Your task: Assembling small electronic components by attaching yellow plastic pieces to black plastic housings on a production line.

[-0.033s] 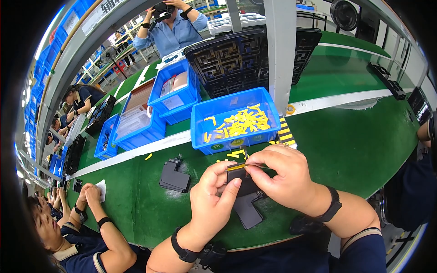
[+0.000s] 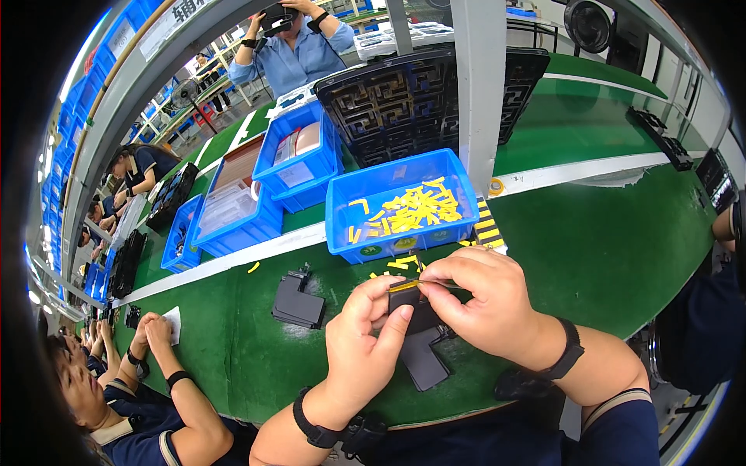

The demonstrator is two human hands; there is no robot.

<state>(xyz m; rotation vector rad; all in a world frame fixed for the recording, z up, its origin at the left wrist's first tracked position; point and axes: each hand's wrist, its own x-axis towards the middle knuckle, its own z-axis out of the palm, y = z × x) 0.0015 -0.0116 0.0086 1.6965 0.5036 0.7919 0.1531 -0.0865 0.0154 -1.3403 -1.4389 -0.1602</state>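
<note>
Both hands meet over the green counter [image 2: 606, 256], the left hand [image 2: 359, 342] gripping a black part [image 2: 420, 317] while the right hand [image 2: 478, 299] pinches a yellow strip [image 2: 404, 285] onto its top edge, seemingly half-fitted, with another black part [image 2: 298, 303] lying unworked beside the blue bin [image 2: 342, 233] of strips.

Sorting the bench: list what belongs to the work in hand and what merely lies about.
In hand: left hand, right hand, black part, yellow strip, bin of yellow strips.
Lying about: spare black part, black trays, other blue bins.
</note>
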